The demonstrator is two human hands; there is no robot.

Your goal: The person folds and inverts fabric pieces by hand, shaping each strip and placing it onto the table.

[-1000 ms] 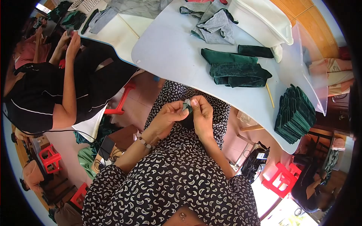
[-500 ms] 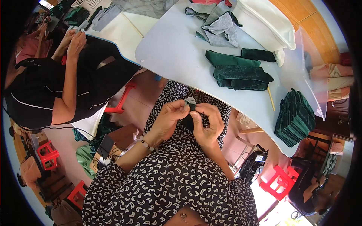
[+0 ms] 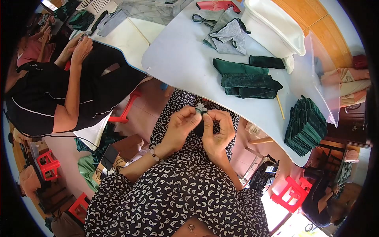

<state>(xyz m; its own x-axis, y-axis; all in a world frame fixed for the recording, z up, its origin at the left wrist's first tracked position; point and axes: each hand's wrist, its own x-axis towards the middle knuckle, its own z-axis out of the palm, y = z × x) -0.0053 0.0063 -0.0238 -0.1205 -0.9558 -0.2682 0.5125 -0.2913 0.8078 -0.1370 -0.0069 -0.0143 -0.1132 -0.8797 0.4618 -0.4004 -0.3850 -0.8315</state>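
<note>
Above my lap, my left hand (image 3: pixel 181 128) and my right hand (image 3: pixel 218 132) meet in pinches at the end of a dark green fabric piece (image 3: pixel 201 107). Its pale grey underside shows between the fingertips; the rest hangs down behind my fingers, partly hidden. A beaded bracelet (image 3: pixel 154 154) circles my left wrist. On the white table ahead lie folded green velvet pieces (image 3: pixel 250 85), and a stack of green velvet pieces (image 3: pixel 306 124) stands near the right edge. Grey-backed fabric pieces (image 3: pixel 229 35) lie crumpled farther back.
A white plastic bin (image 3: pixel 272 23) and a clear plastic sheet (image 3: pixel 323 79) stand at the table's far right. Thin wooden sticks (image 3: pixel 280 106) lie on the tabletop. To the left a person in black (image 3: pixel 43 94) works with both hands. Red stools (image 3: pixel 292 193) stand on the floor.
My fingertips have shifted slightly on the fabric, showing more of the grey side; both hands still pinch it. The view has moved a little. The neighbour's hands have lowered slightly.
</note>
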